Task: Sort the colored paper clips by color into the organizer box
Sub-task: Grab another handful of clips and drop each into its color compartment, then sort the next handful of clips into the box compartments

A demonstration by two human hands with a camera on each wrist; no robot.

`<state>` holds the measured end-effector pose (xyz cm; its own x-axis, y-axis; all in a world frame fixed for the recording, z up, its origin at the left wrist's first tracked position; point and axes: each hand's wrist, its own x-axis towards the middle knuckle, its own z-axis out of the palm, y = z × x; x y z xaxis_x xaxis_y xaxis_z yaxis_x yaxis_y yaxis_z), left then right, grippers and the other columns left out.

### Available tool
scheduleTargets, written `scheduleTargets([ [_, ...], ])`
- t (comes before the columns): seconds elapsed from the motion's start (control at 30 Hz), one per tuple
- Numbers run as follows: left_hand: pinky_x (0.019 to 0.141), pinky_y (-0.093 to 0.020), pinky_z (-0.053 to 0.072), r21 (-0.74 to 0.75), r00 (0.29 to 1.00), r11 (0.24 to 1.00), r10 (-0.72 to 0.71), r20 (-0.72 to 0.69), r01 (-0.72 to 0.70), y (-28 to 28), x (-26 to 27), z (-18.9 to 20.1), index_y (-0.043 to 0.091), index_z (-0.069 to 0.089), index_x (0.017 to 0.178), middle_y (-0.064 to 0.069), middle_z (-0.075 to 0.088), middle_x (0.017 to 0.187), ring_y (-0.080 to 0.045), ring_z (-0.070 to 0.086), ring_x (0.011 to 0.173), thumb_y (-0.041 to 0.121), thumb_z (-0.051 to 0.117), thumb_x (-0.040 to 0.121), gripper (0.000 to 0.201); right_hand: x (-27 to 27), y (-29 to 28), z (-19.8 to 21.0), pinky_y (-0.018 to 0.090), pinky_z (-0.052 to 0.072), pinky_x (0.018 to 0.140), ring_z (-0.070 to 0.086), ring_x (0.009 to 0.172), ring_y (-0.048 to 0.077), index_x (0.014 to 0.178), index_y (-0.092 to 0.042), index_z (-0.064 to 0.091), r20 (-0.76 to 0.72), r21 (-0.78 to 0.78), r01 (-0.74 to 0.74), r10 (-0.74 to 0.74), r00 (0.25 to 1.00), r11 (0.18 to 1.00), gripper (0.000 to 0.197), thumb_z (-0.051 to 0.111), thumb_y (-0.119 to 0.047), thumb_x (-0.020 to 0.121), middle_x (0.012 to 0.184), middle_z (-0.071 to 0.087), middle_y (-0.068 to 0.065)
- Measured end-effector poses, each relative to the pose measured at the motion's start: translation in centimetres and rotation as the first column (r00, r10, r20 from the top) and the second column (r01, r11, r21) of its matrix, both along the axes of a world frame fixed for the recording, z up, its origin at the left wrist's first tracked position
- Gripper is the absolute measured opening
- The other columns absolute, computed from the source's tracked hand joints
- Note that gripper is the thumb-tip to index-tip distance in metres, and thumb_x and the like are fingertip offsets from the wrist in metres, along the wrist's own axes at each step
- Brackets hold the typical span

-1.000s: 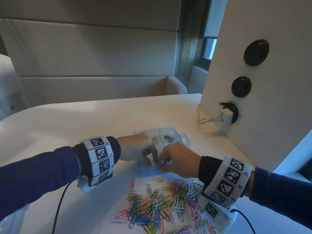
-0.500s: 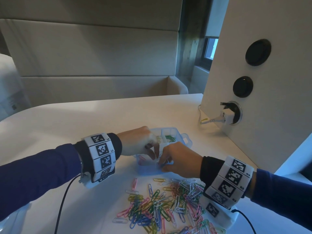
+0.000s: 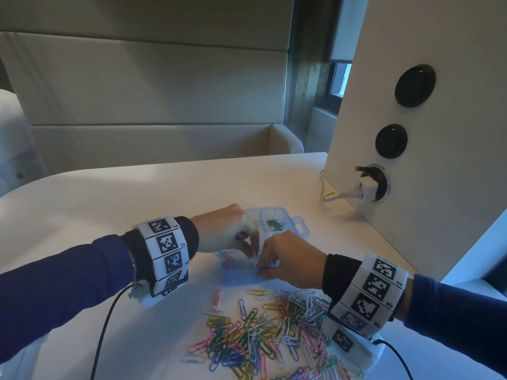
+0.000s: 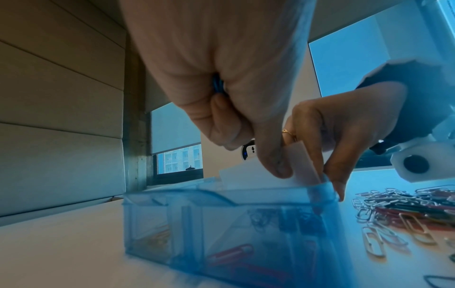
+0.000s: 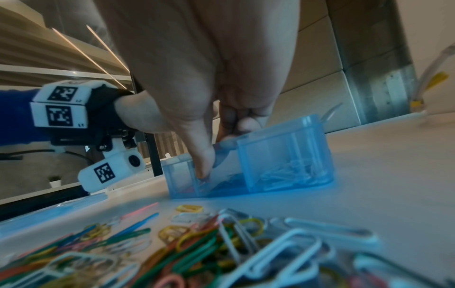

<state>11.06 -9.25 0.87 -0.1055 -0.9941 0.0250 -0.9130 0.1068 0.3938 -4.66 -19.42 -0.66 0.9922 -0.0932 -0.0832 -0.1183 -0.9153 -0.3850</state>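
Observation:
The clear blue organizer box (image 3: 297, 225) stands mid-table, with green clips (image 3: 274, 224) in a far compartment and pink ones (image 3: 227, 259) at the near left. Both hands meet over its near part. My left hand (image 3: 251, 248) keeps a blue paper clip (image 4: 216, 85) tucked in its curled fingers, and one fingertip (image 4: 278, 167) presses a white divider (image 4: 304, 161) that sticks up from the box (image 4: 221, 214). My right hand (image 3: 260, 270) pinches that divider from the other side, with its thumb (image 5: 204, 167) reaching down into the box (image 5: 283, 154). The mixed clip pile (image 3: 274, 333) lies in front of the box.
A white wall panel on the right carries a plugged-in charger (image 3: 366, 187), and its cable trails onto the table. The wrist-camera cables (image 3: 104, 325) run off the near edge. A flat blue piece (image 5: 49, 212) lies left of the pile.
Both hands stayed at the box. My left fingers shifted slightly farther in, onto the divider, and my right hand edged with them.

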Motion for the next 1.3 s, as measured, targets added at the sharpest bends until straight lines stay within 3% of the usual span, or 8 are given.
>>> scheduleTargets([
  [0.17,0.069,-0.038,0.048,0.086,0.996,0.996,-0.005,0.094,-0.003,-0.3,-0.4,-0.5,0.015,0.078,0.089,-0.012,0.067,0.077,-0.023,0.06,0.072,0.02,0.074,0.083,0.008,0.0,0.1,0.0,0.002,0.035,0.064,0.052,0.072,0.001,0.101,-0.01,0.076,0.02,0.024,0.052,-0.053,0.998,0.998,0.018,0.072,-0.013,0.083,0.102,0.074,0.006],
  [0.4,0.071,-0.032,0.047,0.191,0.991,0.98,0.03,0.13,-0.055,-0.4,-1.0,-1.2,0.017,0.078,0.094,-0.012,0.069,0.084,-0.024,0.061,0.079,0.017,0.071,0.085,0.011,0.0,0.4,0.6,0.024,0.051,0.079,0.065,0.08,0.016,0.097,-0.011,0.077,0.038,0.021,0.072,-0.072,0.997,0.997,0.022,0.081,-0.015,0.075,0.094,0.075,0.006],
  [0.6,0.076,-0.036,0.049,0.202,0.991,0.977,0.045,0.125,-0.07,-0.2,-1.1,-1.1,0.018,0.077,0.097,-0.012,0.07,0.086,-0.024,0.062,0.081,0.017,0.07,0.086,0.013,-0.3,0.4,0.8,0.0,0.034,0.057,0.048,0.059,-0.001,0.098,-0.009,0.076,0.034,0.035,0.056,-0.058,0.998,0.998,0.025,0.081,-0.014,0.074,0.094,0.074,0.007],
  [0.7,0.068,-0.029,0.048,0.196,0.993,0.978,0.044,0.109,-0.065,-0.1,-1.0,-0.9,0.019,0.076,0.104,-0.014,0.068,0.083,-0.024,0.059,0.074,0.014,0.07,0.086,0.02,-0.6,0.3,1.0,-0.002,0.038,0.06,0.048,0.059,-0.006,0.099,-0.008,0.076,0.046,0.062,0.051,-0.053,0.998,0.997,0.026,0.081,-0.012,0.074,0.096,0.074,0.007],
  [0.8,0.051,-0.018,0.029,0.155,0.995,0.984,0.08,0.056,-0.088,0.2,-0.8,-0.4,0.024,0.072,0.115,-0.01,0.045,0.063,-0.017,0.037,0.057,0.011,0.07,0.085,0.033,-0.9,-0.1,1.3,-0.001,0.04,0.062,0.05,0.061,-0.008,0.098,-0.01,0.076,0.068,0.068,0.047,-0.051,0.996,0.997,0.026,0.082,-0.012,0.073,0.095,0.074,0.006],
  [0.93,0.052,-0.019,0.023,0.003,0.98,0.98,0.198,0.015,-0.198,0.9,0.3,1.2,0.023,0.068,0.121,0.003,0.029,0.058,-0.01,0.027,0.054,0.015,0.074,0.083,0.04,-1.2,-0.7,1.6,0.001,0.042,0.064,0.054,0.065,-0.005,0.098,-0.014,0.076,0.089,0.059,0.054,-0.059,0.994,0.997,0.024,0.08,-0.014,0.075,0.093,0.074,0.001],
  [1.07,0.05,-0.016,0.029,-0.095,0.921,0.917,0.389,-0.002,-0.387,1.4,1.6,2.4,0.019,0.073,0.113,0.006,0.033,0.053,-0.01,0.034,0.05,0.016,0.075,0.083,0.03,-0.8,-1.2,2.3,0.001,0.039,0.061,0.053,0.062,-0.005,0.096,-0.016,0.077,0.133,0.021,0.087,-0.089,0.987,0.996,0.015,0.073,-0.019,0.082,0.091,0.074,-0.002],
  [1.3,0.046,-0.013,0.027,0.008,0.891,0.894,0.446,0.089,-0.448,1.6,1.0,1.6,0.016,0.075,0.107,0.011,0.038,0.055,-0.005,0.036,0.05,0.02,0.073,0.085,0.023,-0.2,-0.8,3.0,-0.002,0.034,0.056,0.051,0.055,-0.013,0.094,-0.014,0.078,0.146,-0.022,0.1,-0.096,0.985,0.995,0.018,0.06,-0.015,0.089,0.09,0.075,0.0],
])
